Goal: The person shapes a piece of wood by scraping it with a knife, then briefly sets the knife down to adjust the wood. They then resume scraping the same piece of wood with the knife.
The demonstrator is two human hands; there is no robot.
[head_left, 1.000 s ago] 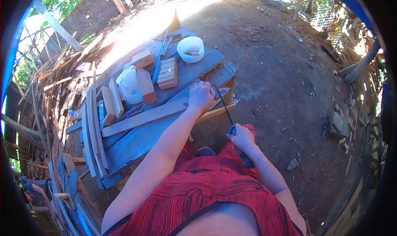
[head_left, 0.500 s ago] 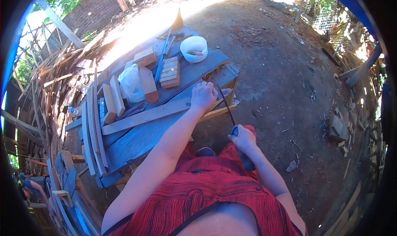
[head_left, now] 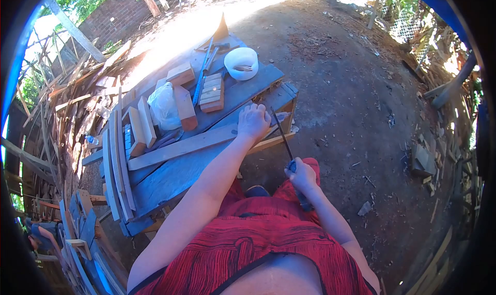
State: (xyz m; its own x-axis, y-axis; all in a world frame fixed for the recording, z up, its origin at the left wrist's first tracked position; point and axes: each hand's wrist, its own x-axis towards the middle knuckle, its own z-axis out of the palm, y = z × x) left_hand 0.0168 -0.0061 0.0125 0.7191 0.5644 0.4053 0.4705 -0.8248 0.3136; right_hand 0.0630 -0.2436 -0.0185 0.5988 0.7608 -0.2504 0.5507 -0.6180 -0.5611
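Note:
My left hand (head_left: 253, 122) is closed over a long wooden plank (head_left: 191, 148) near its right end, with the fingers curled on top. The plank lies slantwise along the front of the workbench (head_left: 168, 179). My right hand (head_left: 304, 177) is wrapped around the handle of a handsaw (head_left: 283, 136), below and to the right of the left hand. The dark, narrow-looking blade slants up and away to the plank's end, just right of my left fingers. Whether its teeth are in the wood cannot be made out.
Farther back on the bench are a white bucket (head_left: 241, 63), a stack of wood blocks (head_left: 212, 92), a blue ruler (head_left: 202, 74), a hammer (head_left: 211, 59) and a plastic bag (head_left: 164, 106). Long strips (head_left: 117, 171) lie leftward. Scrap wood (head_left: 77, 109) heaps beyond. Someone's arm (head_left: 44, 234) shows lower left.
My right hand and the saw have drawn back very slightly toward my body. The left hand stays in place on the plank.

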